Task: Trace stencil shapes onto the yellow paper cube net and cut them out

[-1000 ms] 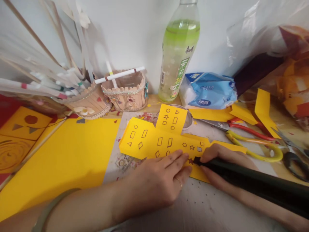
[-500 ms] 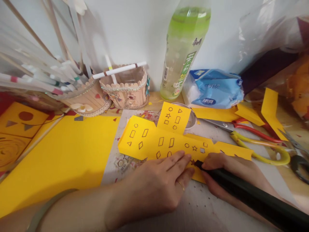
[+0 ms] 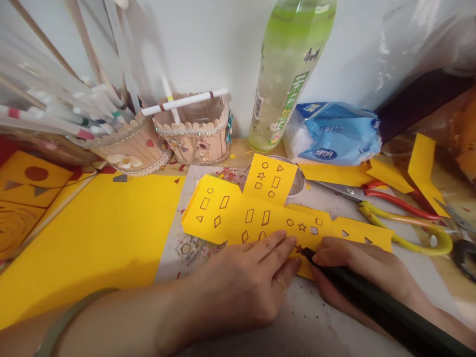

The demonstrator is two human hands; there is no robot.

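Note:
A yellow paper cutout [image 3: 234, 210], with small outlined stars, circles, rectangles and other shapes, lies on a grey-white work surface. A few of its shapes are cut through. My left hand [image 3: 249, 277] lies on its lower edge, fingers stretched out and pressing it flat. In my right hand [image 3: 353, 267] is a long black craft knife [image 3: 372, 302], gripped low near its tip. That tip rests by a small star just right of my left fingers; the blade itself is hard to make out. A clear stencil [image 3: 191, 248] shows partly beneath the cutout.
Yellow card [image 3: 100, 223] spreads to the left. Behind stand a stick-covered pen pot [image 3: 130, 153], a small basket [image 3: 201, 141] with markers, a green drink bottle [image 3: 286, 84] and a blue tissue pack [image 3: 334, 134]. Scissors [image 3: 412, 235] and yellow scraps [image 3: 420, 168] lie right.
The view has shifted slightly. Both hands keep nearly the same places on the cutout, and the knife tip stays at the same star.

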